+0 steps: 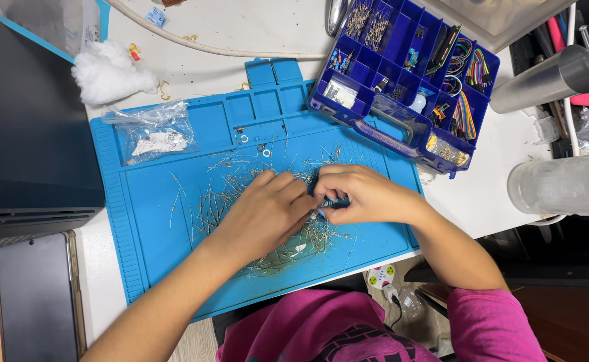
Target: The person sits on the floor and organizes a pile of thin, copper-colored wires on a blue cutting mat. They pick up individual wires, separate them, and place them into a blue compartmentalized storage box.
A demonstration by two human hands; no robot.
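Resistors [268, 221] everywhere on the blue mat [147, 228], desk barely showing. Left hand [268, 211] and right hand [361, 194] pinched shut together on a small bundle [331, 202] mid-mat. Probably best keeping leads lined up, grip snug, no bending.

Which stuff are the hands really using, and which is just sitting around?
In use: left hand, right hand, scattered thin wire-legged resistors, blue rubber work mat.

Lying about: blue plastic compartment box, white cotton wad, clear plastic bag, shiny metal cup.
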